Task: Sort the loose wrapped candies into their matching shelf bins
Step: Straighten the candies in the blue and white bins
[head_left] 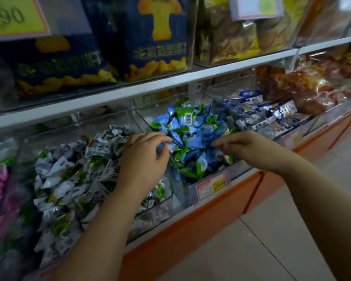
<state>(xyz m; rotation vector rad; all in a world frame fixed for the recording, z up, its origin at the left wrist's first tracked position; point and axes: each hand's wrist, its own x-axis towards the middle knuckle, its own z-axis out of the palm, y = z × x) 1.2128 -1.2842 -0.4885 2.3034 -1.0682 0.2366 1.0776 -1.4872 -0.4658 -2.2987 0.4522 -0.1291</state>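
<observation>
Shop shelf (150,86) | left hand (144,161) pinches blue candy (173,147) between grey-candy bin (150,220) and blue-candy bin (241,169) | right hand (247,148) fingers bent over blue pile, grip unclear

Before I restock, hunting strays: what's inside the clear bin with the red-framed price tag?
Heaped blue and green wrapped candies. The left hand and right hand cover part of it; lower layers and the floor of the bin are hidden.
</observation>
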